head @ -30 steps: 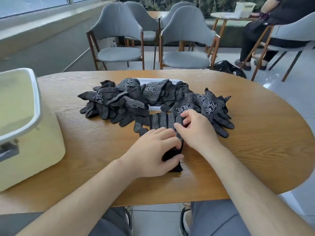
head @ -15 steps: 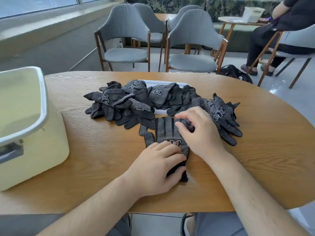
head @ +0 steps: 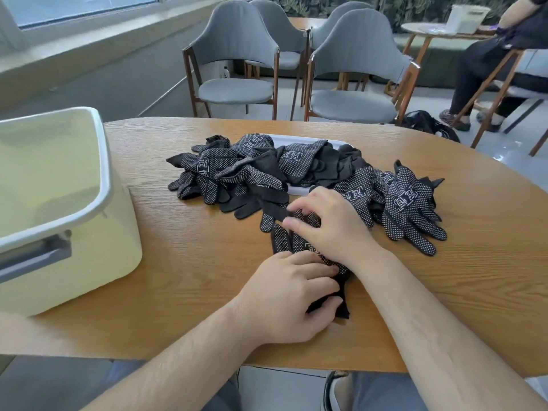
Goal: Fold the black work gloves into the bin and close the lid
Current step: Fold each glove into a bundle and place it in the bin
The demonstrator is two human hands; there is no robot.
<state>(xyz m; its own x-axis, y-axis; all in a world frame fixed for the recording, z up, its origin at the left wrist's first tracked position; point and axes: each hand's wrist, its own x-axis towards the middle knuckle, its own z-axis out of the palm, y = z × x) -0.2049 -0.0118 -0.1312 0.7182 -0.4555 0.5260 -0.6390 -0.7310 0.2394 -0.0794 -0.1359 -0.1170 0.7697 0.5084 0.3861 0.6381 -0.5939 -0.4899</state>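
One black dotted work glove [head: 281,240] lies flat on the wooden table [head: 192,262] in front of me, fingers pointing away. My left hand [head: 284,295] holds its cuff end, thumb against the black cuff. My right hand [head: 332,229] lies over its finger end, with thumb and index finger pinching the glove's fingers. Behind it sprawls a loose pile of several more black gloves [head: 237,170], partly covering a flat white lid [head: 299,140]. The cream bin [head: 105,173] stands open at the left, and I see nothing inside it.
Grey chairs [head: 234,87] stand beyond the table's far edge. A person sits on a chair at the back right [head: 486,63], with a black bag [head: 427,126] on the floor nearby. The table's near edge runs just below my forearms.
My right hand slid from the glove's palm toward its fingers and now pinches them. My left hand stayed on the cuff. The view shifted a little to the left.
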